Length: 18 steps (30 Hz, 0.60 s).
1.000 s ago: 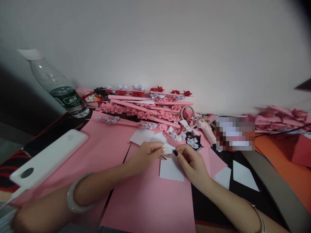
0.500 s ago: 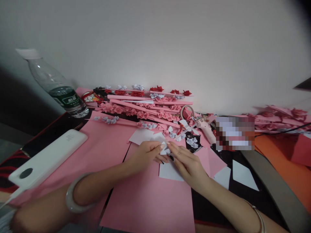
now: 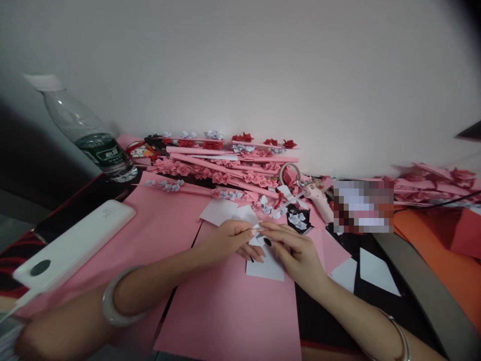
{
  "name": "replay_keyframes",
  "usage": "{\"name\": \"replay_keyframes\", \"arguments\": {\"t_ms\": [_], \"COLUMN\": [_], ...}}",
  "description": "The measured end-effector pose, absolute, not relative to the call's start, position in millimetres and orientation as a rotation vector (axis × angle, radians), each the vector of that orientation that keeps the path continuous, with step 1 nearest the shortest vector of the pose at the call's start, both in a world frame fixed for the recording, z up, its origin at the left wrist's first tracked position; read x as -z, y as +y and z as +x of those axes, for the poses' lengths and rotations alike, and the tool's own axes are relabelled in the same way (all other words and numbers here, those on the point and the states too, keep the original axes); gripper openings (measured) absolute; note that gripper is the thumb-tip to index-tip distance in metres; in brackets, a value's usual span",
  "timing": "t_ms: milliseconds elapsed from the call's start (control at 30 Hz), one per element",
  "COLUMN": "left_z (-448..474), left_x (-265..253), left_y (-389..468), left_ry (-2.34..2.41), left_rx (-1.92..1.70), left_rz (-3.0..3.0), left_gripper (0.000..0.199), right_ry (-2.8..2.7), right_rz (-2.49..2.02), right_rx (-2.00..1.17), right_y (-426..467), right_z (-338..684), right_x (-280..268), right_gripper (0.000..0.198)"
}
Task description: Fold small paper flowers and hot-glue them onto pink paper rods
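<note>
A small folded piece of white paper (image 3: 255, 239) is pinched between my hands above the pink sheet (image 3: 233, 311). My left hand (image 3: 236, 239) grips its left side with thumb and forefinger, the other fingers spread beneath. On the paper's right side, the fingers of my right hand (image 3: 295, 245) are closed at its upper edge. Fingers cover much of the paper, so its exact folds cannot be made out. Under the hands lies a flat white square (image 3: 265, 265); more white paper squares (image 3: 218, 211) rest just behind.
Paper flowers (image 3: 221, 178) and rolled pink stems lie along the wall. A pale pink glue gun (image 3: 318, 199) and a tape roll (image 3: 289, 173) are behind my right hand. A water bottle (image 3: 90, 135) and white power bank (image 3: 75, 245) stand left; orange paper (image 3: 436, 255) is right.
The white paper has been turned so less of its face shows. My right hand has shifted slightly, its thumb lifting, and my left lower fingers have spread downward.
</note>
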<state>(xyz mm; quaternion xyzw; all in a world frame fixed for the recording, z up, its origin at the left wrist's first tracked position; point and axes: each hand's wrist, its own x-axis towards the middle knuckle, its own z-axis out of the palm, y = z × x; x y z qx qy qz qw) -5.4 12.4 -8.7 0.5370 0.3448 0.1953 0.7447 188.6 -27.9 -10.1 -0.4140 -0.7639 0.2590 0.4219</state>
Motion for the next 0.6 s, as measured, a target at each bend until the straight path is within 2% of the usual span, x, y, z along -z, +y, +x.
{"name": "replay_keyframes", "arguments": {"t_ms": [267, 600], "left_z": [-5.7, -6.3], "left_x": [8.0, 4.2], "left_y": [11.9, 13.0], "left_ry": [0.735, 0.708], "left_rx": [-0.416, -0.37], "left_rz": [1.173, 1.08], "left_gripper": [0.037, 0.036], "right_ry": [-1.836, -2.024], "right_rz": [-1.069, -0.918], "right_rx": [-0.766, -0.436], "right_y": [-27.0, -26.6], "right_z": [186.2, 187.4], "right_x": [8.9, 4.6], "right_gripper": [0.028, 0.021]}}
